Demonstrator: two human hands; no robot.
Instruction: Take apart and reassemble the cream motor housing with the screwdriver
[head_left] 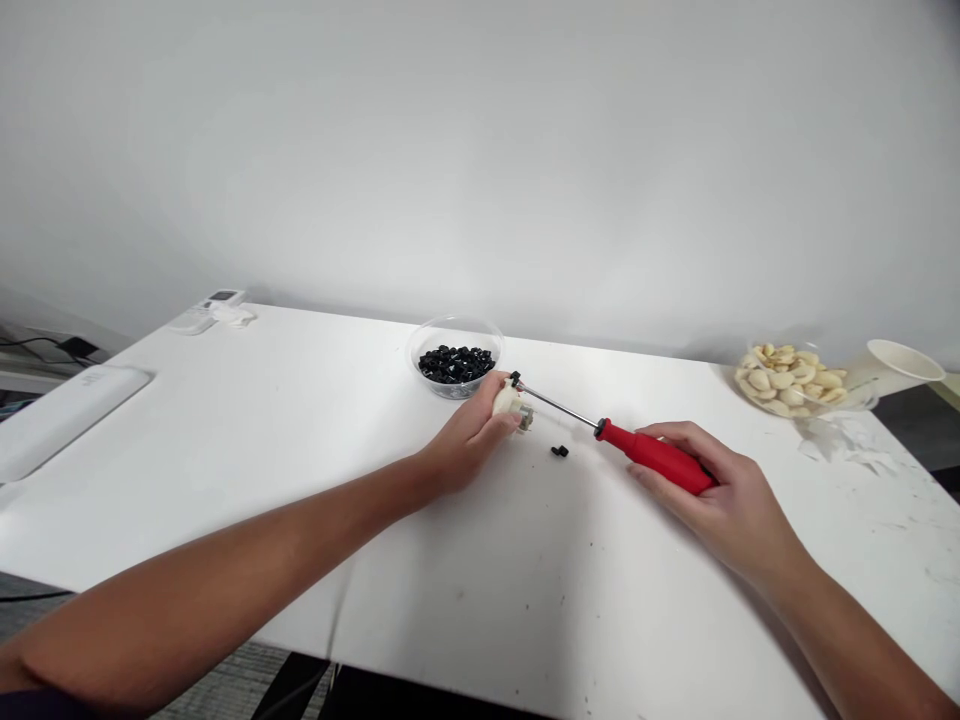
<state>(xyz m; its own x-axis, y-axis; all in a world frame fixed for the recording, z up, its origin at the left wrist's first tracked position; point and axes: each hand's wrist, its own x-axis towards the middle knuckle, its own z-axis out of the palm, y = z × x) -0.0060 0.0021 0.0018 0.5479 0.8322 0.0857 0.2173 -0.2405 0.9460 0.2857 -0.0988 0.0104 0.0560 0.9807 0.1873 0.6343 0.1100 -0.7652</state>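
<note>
My left hand grips a small cream-coloured part with a silvery, motor-like cylinder on its right side. At the part's upper end sits a small black piece. My right hand is wrapped round the red handle of a screwdriver, whose metal shaft points up and left, its tip at or close to the black piece. Just beyond my left hand stands a clear round bowl of small black pieces. Below the shaft, small black pieces lie on the white table.
At the right are a clear bowl of cream-coloured pieces, a tilted paper cup and crumpled clear plastic. A white remote lies at the back left, a long white device at the left edge. A wall rises behind.
</note>
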